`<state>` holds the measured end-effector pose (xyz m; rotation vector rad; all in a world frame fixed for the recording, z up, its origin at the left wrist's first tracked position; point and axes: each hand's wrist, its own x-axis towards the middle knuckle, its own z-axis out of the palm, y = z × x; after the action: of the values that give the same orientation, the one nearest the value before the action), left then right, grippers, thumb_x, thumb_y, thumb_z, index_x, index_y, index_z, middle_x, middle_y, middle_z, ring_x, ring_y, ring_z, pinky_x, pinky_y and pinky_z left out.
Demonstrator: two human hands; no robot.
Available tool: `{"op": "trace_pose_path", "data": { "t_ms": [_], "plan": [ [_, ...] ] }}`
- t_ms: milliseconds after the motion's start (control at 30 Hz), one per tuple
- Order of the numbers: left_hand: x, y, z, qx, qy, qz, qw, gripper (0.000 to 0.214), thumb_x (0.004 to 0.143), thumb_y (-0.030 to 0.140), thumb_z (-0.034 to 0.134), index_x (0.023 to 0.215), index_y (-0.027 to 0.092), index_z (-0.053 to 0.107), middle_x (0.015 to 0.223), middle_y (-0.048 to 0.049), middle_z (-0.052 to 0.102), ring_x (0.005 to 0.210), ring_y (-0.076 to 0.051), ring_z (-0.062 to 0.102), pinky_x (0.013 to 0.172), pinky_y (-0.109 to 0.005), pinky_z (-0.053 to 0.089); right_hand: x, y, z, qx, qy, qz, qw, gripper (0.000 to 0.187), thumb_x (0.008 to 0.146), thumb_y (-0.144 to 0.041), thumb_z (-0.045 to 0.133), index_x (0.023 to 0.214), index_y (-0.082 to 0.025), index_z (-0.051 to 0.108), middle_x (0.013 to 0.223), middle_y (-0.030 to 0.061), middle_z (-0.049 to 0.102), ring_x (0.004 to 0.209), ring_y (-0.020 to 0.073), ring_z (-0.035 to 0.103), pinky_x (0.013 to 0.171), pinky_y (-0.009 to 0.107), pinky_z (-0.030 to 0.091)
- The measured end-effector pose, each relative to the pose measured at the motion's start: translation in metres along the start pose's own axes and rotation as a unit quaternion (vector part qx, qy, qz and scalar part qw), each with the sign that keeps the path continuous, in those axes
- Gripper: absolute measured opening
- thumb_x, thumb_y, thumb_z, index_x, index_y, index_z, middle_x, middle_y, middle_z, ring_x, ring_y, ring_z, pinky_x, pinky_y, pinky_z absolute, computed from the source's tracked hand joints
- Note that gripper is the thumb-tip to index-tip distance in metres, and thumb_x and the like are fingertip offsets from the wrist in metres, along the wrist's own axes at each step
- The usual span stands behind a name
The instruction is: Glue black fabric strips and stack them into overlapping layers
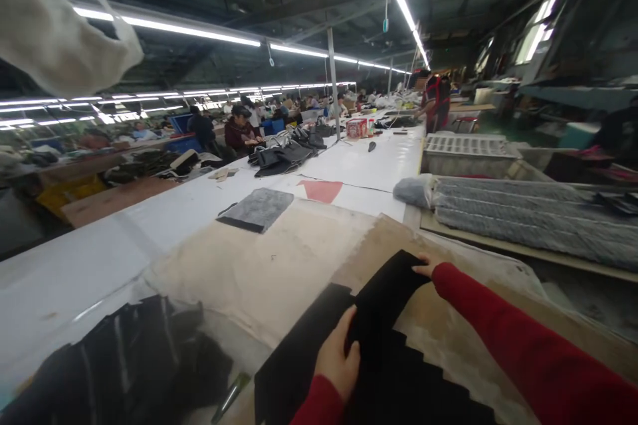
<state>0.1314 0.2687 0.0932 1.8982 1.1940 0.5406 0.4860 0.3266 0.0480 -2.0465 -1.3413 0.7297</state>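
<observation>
The left hand (336, 353), in a red sleeve, comes up from the bottom edge with its fingers (351, 353) curled over the near edge of a black cloth strip (383, 299), gripping it with the thumb side up. The right arm stretches in from the lower right, and the right hand (425, 267) rests on the strip's far end. Its fingers touch the cloth, but whether they pinch it or only press on it cannot be told. The strip lies slantwise on a brown paper sheet (279, 265) spread over the white tabletop (369, 163). Its near end lies on a stack of black pieces (413, 392) with stepped edges, too many to count. Farther along lie one grey square (256, 210) with a fuzzy nap and one flat red triangle (321, 190). To the right is one roll of grey fleece (503, 212), ribbed and soft. At the lower left is one dark heap (124, 358) under glossy clear plastic.
</observation>
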Motion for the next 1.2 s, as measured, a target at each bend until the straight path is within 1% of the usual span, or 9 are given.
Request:
{"op": "trace_pose_path", "data": {
  "t_ms": [67,133,267,433,567,700,967,1100,1200],
  "plan": [
    [0.032,0.006,0.011,0.022,-0.021,0.004,1.000,0.036,0.069,0.012,0.043,0.099,0.019,0.062,0.092,-0.0025,0.060,0.091,-0.014,0.053,0.088,-0.025,0.038,0.026,0.004,-0.011,-0.044,0.022,0.004,0.999,0.013,0.061,-0.020,0.059,0.072,-0.014,0.059,0.069,0.0032,0.061,0.070,0.0179,0.057,0.068,0.030,0.043],
    [0.062,0.006,0.020,0.041,-0.023,-0.014,0.999,0.027,0.069,0.013,0.044,0.083,0.019,0.066,0.089,-0.0021,0.063,0.089,-0.014,0.055,0.086,-0.025,0.039,0.048,0.004,-0.017,-0.087,0.045,0.008,0.995,0.014,0.064,-0.020,0.059,0.076,-0.013,0.060,0.073,0.0041,0.061,0.072,0.0169,0.056,0.069,0.030,0.042],
    [0.112,0.003,0.030,0.072,-0.033,-0.042,0.996,0.026,0.071,0.019,0.047,0.087,0.021,0.067,0.094,-0.0007,0.064,0.092,-0.015,0.056,0.085,-0.027,0.041,0.084,-0.002,-0.014,-0.163,0.096,0.019,0.982,0.017,0.072,-0.022,0.055,0.086,-0.014,0.059,0.084,0.0059,0.060,0.078,0.0154,0.054,0.072,0.030,0.040],
    [0.148,-0.002,0.035,0.108,-0.058,-0.057,0.991,0.028,0.073,0.020,0.046,0.094,0.021,0.066,0.101,-0.0013,0.064,0.097,-0.017,0.055,0.087,-0.029,0.040,0.122,-0.011,0.004,-0.219,0.123,0.026,0.968,0.021,0.076,-0.025,0.051,0.094,-0.015,0.058,0.092,0.0074,0.060,0.084,0.0169,0.054,0.074,0.031,0.039],
    [0.162,-0.008,0.036,0.118,-0.064,-0.058,0.989,0.030,0.073,0.019,0.046,0.096,0.020,0.066,0.103,-0.0016,0.063,0.099,-0.017,0.055,0.089,-0.028,0.040,0.143,-0.017,0.017,-0.251,0.121,0.031,0.960,0.023,0.077,-0.028,0.050,0.096,-0.016,0.059,0.094,0.0083,0.061,0.086,0.0192,0.055,0.074,0.031,0.040],
    [0.169,-0.014,0.034,0.126,-0.070,-0.063,0.988,0.030,0.074,0.022,0.046,0.096,0.021,0.066,0.103,-0.0021,0.064,0.099,-0.018,0.055,0.090,-0.029,0.040,0.154,-0.023,0.027,-0.280,0.116,0.025,0.953,0.025,0.078,-0.028,0.049,0.098,-0.018,0.058,0.101,0.0074,0.060,0.092,0.0210,0.054,0.075,0.031,0.040],
    [0.175,-0.021,0.031,0.139,-0.076,-0.068,0.985,0.030,0.074,0.023,0.046,0.096,0.021,0.066,0.102,-0.0021,0.064,0.098,-0.017,0.056,0.090,-0.027,0.040,0.165,-0.032,0.038,-0.319,0.112,0.026,0.941,0.024,0.078,-0.028,0.049,0.098,-0.018,0.058,0.107,0.0076,0.057,0.097,0.0211,0.052,0.078,0.031,0.039],
    [0.175,-0.018,0.029,0.152,-0.087,-0.076,0.981,0.031,0.075,0.026,0.045,0.098,0.022,0.065,0.103,-0.0021,0.064,0.099,-0.018,0.056,0.089,-0.029,0.040,0.166,-0.034,0.041,-0.333,0.119,0.024,0.935,0.023,0.078,-0.028,0.048,0.096,-0.019,0.059,0.105,0.0080,0.058,0.095,0.0220,0.052,0.077,0.031,0.039],
    [0.171,-0.014,0.026,0.192,-0.109,-0.056,0.974,0.033,0.078,0.027,0.041,0.102,0.023,0.063,0.104,-0.0037,0.063,0.097,-0.020,0.055,0.087,-0.031,0.041,0.164,-0.035,0.043,-0.344,0.135,0.025,0.929,0.023,0.078,-0.029,0.050,0.096,-0.018,0.059,0.102,0.0093,0.058,0.094,0.0239,0.051,0.076,0.034,0.039]
  ]
}}
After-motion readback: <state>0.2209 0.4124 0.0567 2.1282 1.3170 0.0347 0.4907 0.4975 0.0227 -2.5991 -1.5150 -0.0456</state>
